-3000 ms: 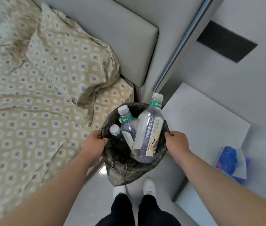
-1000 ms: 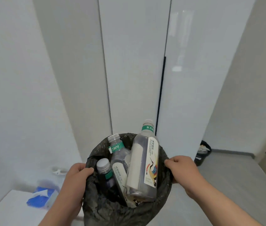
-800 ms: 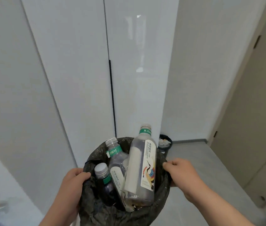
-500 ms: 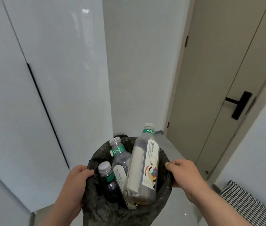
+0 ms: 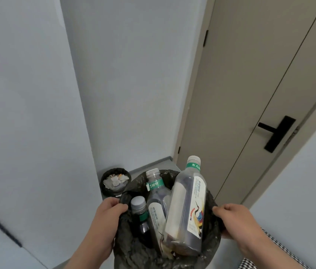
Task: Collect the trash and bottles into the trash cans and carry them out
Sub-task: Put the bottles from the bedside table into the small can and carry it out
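A person's two hands hold a trash can (image 5: 132,251) lined with a black bag. The left hand (image 5: 108,216) grips its left rim, fingers curled over the bag. The right hand (image 5: 236,220) grips the right rim. Three capped bottles stand inside: a small dark bottle (image 5: 141,216) on the left, a middle bottle (image 5: 157,200) and a large bottle (image 5: 188,210) leaning on the right. Beyond, a second trash can (image 5: 115,183) holding crumpled paper stands in the floor's corner. Farther right is a closed beige door (image 5: 250,84) with a black handle (image 5: 275,133).
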`<state>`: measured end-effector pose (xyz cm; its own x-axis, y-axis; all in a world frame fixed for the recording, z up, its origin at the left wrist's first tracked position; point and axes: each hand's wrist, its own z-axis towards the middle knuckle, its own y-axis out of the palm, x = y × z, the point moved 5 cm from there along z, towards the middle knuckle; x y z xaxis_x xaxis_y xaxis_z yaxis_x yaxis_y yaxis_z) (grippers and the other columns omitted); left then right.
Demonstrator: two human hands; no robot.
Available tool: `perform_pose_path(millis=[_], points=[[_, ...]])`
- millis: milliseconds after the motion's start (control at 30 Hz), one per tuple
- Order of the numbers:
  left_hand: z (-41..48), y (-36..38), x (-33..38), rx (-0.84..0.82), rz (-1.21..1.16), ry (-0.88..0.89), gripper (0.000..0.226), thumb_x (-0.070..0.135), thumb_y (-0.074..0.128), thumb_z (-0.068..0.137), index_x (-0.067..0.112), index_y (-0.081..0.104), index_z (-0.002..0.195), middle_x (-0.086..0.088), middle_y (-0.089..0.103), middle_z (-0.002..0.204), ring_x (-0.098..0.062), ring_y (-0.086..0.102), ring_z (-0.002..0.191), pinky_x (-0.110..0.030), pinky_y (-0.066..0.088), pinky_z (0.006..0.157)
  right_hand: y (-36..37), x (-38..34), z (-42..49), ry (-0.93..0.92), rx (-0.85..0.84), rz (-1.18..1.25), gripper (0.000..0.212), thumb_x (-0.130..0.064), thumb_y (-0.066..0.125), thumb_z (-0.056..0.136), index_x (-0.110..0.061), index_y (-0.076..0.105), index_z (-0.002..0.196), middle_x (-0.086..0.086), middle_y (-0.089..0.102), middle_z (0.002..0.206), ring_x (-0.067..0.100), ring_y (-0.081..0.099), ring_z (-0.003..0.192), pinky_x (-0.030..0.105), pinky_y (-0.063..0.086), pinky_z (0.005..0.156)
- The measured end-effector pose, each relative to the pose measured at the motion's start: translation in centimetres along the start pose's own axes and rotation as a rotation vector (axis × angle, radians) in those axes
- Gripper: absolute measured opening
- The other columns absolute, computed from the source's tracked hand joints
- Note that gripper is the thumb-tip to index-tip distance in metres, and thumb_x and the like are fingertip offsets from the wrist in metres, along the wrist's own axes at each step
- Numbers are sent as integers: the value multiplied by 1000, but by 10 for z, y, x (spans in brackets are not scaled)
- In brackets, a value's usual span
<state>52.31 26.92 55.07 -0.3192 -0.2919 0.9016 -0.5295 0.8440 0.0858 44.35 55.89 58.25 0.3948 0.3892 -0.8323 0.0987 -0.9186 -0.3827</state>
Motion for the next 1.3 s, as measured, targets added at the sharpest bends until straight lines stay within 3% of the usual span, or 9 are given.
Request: perform_pose_path(millis=[133, 333, 467, 567, 733, 800, 1000, 1133, 1300], points=[[57, 40, 31, -44, 28, 11, 8, 3, 53, 87, 5, 59, 91, -19, 64, 79, -30, 62, 71, -37, 50, 64, -7, -25, 55, 10, 37, 28, 27, -6, 57, 90, -3, 61, 63, 11, 65, 56, 19, 61, 47, 24, 51, 44], [140, 103, 58, -63, 54, 6, 9, 1, 52, 86, 6, 58, 81, -19, 62, 77, -28, 59, 71, -37, 47, 66, -19, -48, 154, 45, 53, 70, 26, -7, 57, 90, -3, 62, 65, 12, 69, 60, 22, 65, 52, 26, 52, 48], [199, 146, 66, -7, 78, -20, 8, 4, 54, 85, 4, 59, 91, -22, 64, 88, -30, 61, 78, -39, 47, 70, -29, -62, 230, 66, 36, 81, 22, -7, 58, 91, 2, 67, 72, 11, 70, 61, 20, 65, 50, 24, 51, 46], [241, 178, 77, 29, 73, -34, 10, 4, 53, 86, 5, 60, 93, -21, 64, 85, -30, 61, 77, -38, 47, 68, -33, -79, 291, 80, -13, 72, 21, -8, 58, 91, 2, 69, 76, 13, 72, 65, 21, 68, 54, 24, 51, 46], [303, 206, 96, 118, 69, -50, 6, 3, 54, 83, 3, 58, 87, -20, 61, 79, -31, 58, 75, -43, 45, 71, -29, -119, 378, 70, -85, 3, 20, -7, 59, 89, -1, 70, 74, 20, 73, 74, 34, 72, 70, 45, 61, 65], [324, 214, 107, 146, 54, -53, 6, 4, 54, 81, 3, 57, 86, -20, 60, 80, -30, 57, 75, -43, 43, 70, -23, -138, 407, 61, -112, -17, 19, -8, 58, 90, -3, 70, 76, 18, 74, 75, 33, 73, 73, 45, 61, 66], [389, 211, 140, 223, 53, -58, 7, 4, 55, 80, 5, 59, 86, -20, 65, 81, -28, 60, 74, -40, 44, 70, 16, -191, 490, 38, -181, -36, 19, -8, 56, 92, -1, 68, 79, 20, 72, 80, 29, 68, 71, 29, 53, 49], [446, 198, 155, 254, 52, -66, 6, -1, 53, 85, 3, 55, 82, -16, 57, 71, -25, 54, 67, -34, 39, 62, 61, -220, 544, 45, -243, -74, 17, -8, 56, 92, -3, 68, 81, 16, 72, 76, 29, 70, 72, 34, 58, 54], [525, 180, 169, 296, 76, -96, 5, -4, 54, 84, 1, 55, 81, -17, 55, 72, -24, 51, 67, -34, 37, 64, 116, -249, 612, 74, -276, -128, 18, -8, 58, 91, -4, 67, 76, 15, 72, 73, 30, 71, 71, 38, 59, 55]])
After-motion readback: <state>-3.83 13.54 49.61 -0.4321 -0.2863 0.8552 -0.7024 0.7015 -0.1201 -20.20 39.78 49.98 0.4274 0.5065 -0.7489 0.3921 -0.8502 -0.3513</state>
